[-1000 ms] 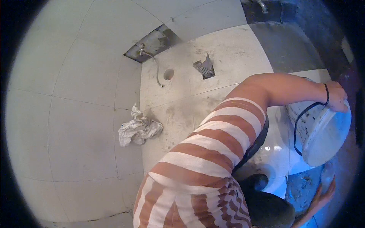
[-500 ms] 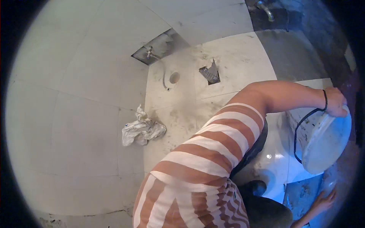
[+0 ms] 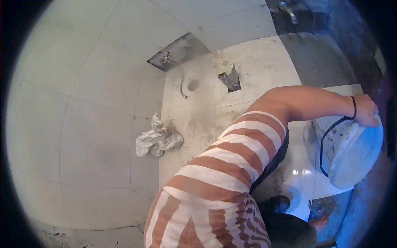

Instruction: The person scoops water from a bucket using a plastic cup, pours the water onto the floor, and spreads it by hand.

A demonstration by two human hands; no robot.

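My left hand [image 3: 366,110], with a dark band at the wrist, is closed over the rim of a white bucket [image 3: 331,142]. The bucket is tilted on its side, its round end facing right, and a black handle [image 3: 322,153] hangs in a curve along it. Low at the right, what seems to be my right hand [image 3: 320,222] shows as a small blurred patch beside my dark-clothed knee [image 3: 289,229]. Its fingers cannot be made out. My striped sleeve [image 3: 223,165] crosses the middle of the view.
A crumpled whitish cloth or bag [image 3: 159,138] lies by the wall at left. A wall tap [image 3: 166,58] has a thin hose [image 3: 182,84] near a round floor patch [image 3: 193,85]. Grey striped material [image 3: 230,78] sticks out of a square floor hole. Another tap [image 3: 289,13] is at upper right.
My right hand has drawn back left from the lower right, toward my knee. My left hand and the bucket stay nearly still. The view has shifted slightly.
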